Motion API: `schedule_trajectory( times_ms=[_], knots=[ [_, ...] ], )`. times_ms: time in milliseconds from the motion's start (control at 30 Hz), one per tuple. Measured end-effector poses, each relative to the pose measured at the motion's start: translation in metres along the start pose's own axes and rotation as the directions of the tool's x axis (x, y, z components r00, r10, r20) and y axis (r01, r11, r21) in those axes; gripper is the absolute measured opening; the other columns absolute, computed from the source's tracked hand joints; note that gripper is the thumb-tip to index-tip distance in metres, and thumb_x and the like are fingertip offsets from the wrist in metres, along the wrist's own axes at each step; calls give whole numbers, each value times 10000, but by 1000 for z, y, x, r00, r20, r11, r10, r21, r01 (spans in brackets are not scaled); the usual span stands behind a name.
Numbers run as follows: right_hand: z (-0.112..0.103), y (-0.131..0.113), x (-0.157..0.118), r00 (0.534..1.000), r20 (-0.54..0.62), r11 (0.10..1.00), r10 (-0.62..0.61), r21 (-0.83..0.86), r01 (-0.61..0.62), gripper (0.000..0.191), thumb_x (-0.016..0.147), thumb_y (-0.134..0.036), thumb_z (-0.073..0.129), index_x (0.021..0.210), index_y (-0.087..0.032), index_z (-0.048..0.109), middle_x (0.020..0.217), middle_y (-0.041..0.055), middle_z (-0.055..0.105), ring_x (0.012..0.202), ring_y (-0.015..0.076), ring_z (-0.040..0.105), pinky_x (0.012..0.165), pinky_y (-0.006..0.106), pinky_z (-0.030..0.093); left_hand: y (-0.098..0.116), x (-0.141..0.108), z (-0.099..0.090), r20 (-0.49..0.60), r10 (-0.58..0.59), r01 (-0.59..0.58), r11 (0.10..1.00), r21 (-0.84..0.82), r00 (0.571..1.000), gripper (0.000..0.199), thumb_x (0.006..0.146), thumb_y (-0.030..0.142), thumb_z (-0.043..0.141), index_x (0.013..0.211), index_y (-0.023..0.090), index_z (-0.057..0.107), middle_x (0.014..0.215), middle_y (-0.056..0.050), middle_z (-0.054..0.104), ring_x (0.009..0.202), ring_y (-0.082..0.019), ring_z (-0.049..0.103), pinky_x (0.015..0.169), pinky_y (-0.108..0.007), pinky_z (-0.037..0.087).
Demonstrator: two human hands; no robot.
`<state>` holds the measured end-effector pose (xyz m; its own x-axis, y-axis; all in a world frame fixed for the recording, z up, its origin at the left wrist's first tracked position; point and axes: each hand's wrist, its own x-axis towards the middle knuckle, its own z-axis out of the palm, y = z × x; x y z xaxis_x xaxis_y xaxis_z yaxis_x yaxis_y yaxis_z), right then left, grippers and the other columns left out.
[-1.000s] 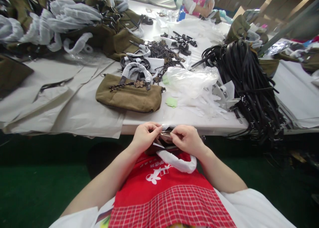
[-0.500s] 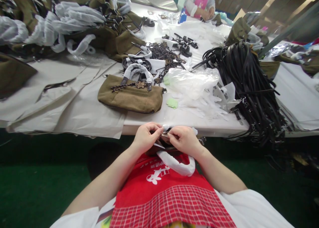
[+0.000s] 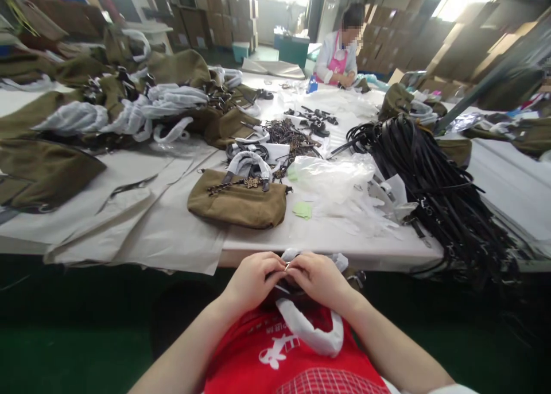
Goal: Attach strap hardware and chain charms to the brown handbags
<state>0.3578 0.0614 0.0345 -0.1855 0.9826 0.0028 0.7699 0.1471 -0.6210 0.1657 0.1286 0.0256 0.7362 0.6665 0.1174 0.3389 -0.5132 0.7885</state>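
My left hand [image 3: 257,279] and my right hand [image 3: 316,276] meet over my lap at the table's front edge, thumbs and fingers pinched together. Between the fingertips is a small metal piece [image 3: 287,265], apparently the zipper of a bag held against my red apron. The bag's body is mostly hidden by my hands; one white-wrapped handle [image 3: 312,329] hangs toward me over the apron. Beyond my hands, an olive bag [image 3: 239,201] with wrapped handles and a flower charm lies on the table.
Olive bags [image 3: 172,72] are heaped at the left. Black straps [image 3: 424,170] hang over the front edge at the right. Plastic wrappings [image 3: 336,178] and braided cords [image 3: 288,138] lie mid-table. A person in a pink apron [image 3: 337,64] works at the far end.
The view has tilted up, so the table and my hands sit lower in the picture and more of the room shows. My fingers have drawn closer together over the metal piece.
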Motion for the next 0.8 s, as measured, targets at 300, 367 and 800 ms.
schedule_trajectory(
  times_ms=[300,367,800],
  knots=[
    [2,-10,5,999,-55,891,3,454,22,178,838,-152,620,981,-191,719,1000,66,686,953,197,627,886,319,471,0,0,-13,-235,-43,31,998,-52,971,191,917,183,560,731,194,601,829,-22,674,800,-164,629,763,-287,479],
    [8,-7,8,1000,10,794,21,608,-23,120,865,-198,615,927,-175,715,930,59,701,872,177,627,817,294,476,4,2,-17,-286,-36,18,998,-66,958,184,921,196,559,742,195,599,840,-26,671,815,-164,629,764,-283,475],
    [33,18,14,964,248,332,101,905,-267,477,778,-613,694,760,-154,568,542,-40,536,415,29,249,416,199,147,1,66,-52,-117,-8,35,973,230,993,123,902,232,581,818,204,666,974,-22,716,916,-146,658,824,-227,506]
  ],
)
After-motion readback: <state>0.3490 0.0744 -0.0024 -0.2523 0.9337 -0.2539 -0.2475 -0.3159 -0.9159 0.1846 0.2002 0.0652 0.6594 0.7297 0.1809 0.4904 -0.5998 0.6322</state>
